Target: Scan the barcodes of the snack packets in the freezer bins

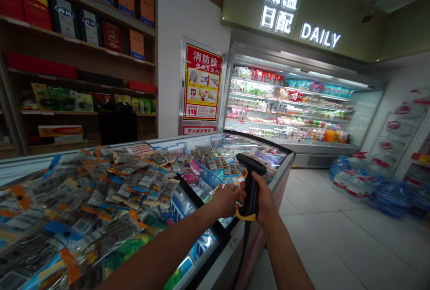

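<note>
My right hand [264,194] is wrapped around the handle of a black barcode scanner [250,189] with yellow trim, held upright above the edge of a chest freezer [231,247]. A black cord [244,245] hangs from the base of its handle. My left hand [227,199] is right beside the scanner's handle, its fingers curled in toward it. The fingertips are partly hidden, and I cannot tell whether they grip the handle or something small. Many clear snack packets [134,178] with orange and blue tops lie heaped on the freezer to the left.
A blue wire basket [210,176] sits inside the freezer among more packets. Behind stand a lit refrigerated display [289,115] and, at left, shelves of gift boxes [110,35]. Large water bottles [391,194] stand on the tiled floor [322,232] at right.
</note>
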`<control>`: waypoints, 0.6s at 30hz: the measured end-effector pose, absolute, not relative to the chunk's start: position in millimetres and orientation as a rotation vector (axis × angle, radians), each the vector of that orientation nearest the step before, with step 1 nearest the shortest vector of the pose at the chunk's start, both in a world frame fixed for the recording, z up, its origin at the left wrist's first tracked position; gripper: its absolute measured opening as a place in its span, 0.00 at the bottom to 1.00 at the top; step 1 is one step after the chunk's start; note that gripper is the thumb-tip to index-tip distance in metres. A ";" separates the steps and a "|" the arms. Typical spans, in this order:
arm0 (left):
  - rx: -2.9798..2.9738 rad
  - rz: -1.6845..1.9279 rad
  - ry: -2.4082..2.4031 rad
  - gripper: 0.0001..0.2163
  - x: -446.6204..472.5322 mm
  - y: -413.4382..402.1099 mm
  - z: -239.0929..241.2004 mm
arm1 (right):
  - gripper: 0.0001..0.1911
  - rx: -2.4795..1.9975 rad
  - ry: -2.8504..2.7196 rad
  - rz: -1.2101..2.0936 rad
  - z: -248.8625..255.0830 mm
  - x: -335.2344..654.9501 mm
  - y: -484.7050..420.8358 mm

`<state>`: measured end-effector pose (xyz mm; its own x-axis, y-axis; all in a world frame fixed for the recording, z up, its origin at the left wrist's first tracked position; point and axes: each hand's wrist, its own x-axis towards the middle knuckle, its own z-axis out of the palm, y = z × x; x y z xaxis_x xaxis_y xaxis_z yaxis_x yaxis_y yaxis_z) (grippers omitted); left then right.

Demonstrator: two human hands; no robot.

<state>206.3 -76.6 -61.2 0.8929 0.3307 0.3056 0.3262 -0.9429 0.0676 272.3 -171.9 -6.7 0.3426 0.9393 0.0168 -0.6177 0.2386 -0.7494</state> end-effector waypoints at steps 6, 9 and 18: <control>2.673 0.723 1.047 0.12 203.0 -50.8 -45.8 | 0.13 -0.764 -0.511 1.065 4.4 269.8 -182.7; 2.002 0.938 1.096 0.11 187.4 -22.0 -40.1 | 0.13 -0.771 -0.502 1.087 1.7 266.5 -178.6; 1.199 1.016 0.919 0.12 173.7 1.0 -49.4 | 0.14 -0.833 -0.525 1.161 4.4 244.4 -157.1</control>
